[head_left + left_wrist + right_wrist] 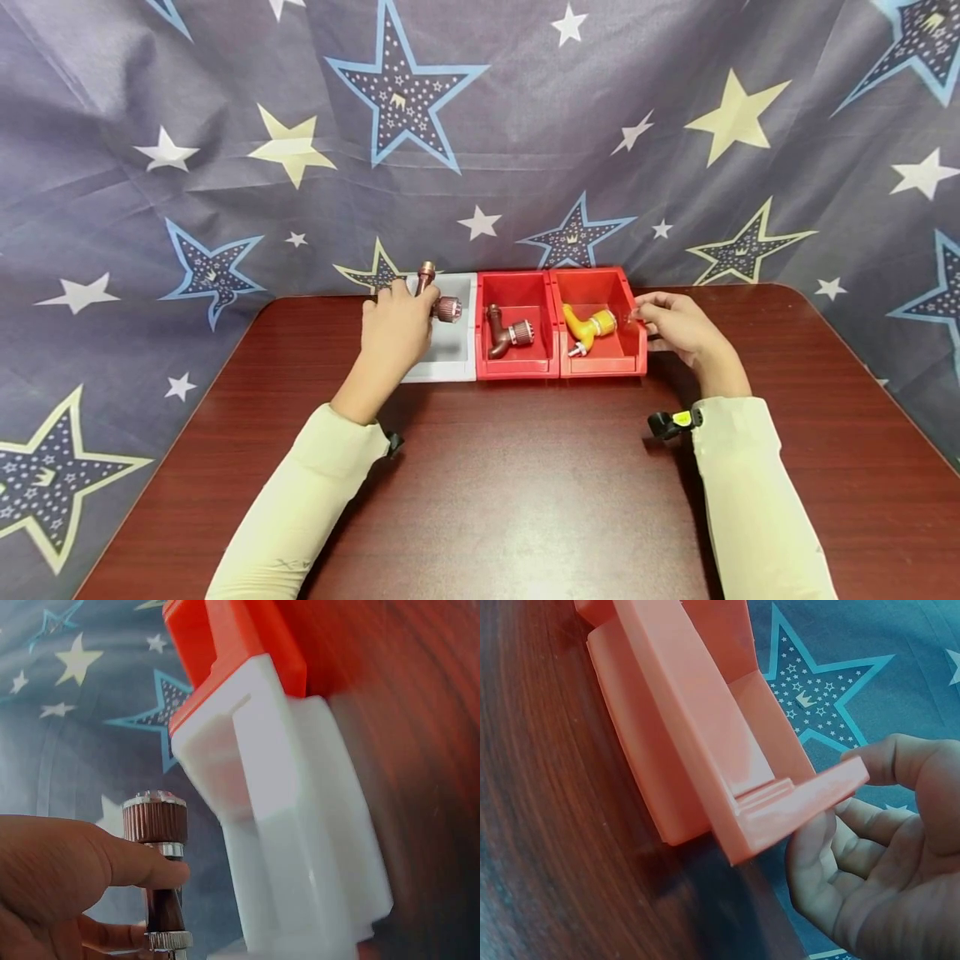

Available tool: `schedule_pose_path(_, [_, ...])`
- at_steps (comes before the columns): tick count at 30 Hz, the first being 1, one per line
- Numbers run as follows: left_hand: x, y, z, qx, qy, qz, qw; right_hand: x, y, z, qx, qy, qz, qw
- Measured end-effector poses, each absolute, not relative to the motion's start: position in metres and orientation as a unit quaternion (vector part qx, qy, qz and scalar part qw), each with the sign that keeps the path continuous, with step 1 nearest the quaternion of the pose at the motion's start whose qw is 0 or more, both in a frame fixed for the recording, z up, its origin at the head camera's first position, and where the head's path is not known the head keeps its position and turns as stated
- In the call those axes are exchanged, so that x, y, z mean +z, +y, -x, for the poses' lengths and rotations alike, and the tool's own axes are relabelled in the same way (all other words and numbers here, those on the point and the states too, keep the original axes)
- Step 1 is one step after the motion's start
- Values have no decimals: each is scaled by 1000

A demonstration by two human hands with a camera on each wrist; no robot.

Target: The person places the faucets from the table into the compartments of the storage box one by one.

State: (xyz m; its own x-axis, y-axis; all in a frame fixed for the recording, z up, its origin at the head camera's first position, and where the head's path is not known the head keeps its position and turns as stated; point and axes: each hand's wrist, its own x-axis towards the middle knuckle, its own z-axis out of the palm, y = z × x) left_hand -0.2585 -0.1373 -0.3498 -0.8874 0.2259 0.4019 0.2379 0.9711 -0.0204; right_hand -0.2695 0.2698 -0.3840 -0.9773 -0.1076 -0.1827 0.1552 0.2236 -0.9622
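My left hand (pixel 397 327) grips a brown tap (pixel 448 309) with a ribbed knob and metal rings, holding it over the white bin (pixel 455 354). In the left wrist view the thumb lies across the body of this tap (pixel 156 825), just below the knob. At the right end of the row, my right hand (pixel 684 329) pinches the side wall of an orange-red bin (pixel 602 367) between thumb and fingers. A yellow tap (pixel 588 327) lies inside that bin. The red middle bin (pixel 517 370) contains a second brown tap (pixel 498 340).
The three bins stand side by side at the back of a dark red-brown wooden table (pixel 525 483). Right behind them hangs a grey-blue cloth (pixel 525 100) printed with stars. A small black device (pixel 670 423) is strapped at the right wrist.
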Motion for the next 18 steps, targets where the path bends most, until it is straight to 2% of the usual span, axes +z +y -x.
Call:
schedule_pose_path(7, [-359, -121, 255, -9, -979, 90, 183, -386, 271, 272, -624, 774, -20, 109])
schedule_pose_path(18, [-367, -108, 254, 21, -980, 62, 190, -382, 270, 269, -622, 775, -17, 109])
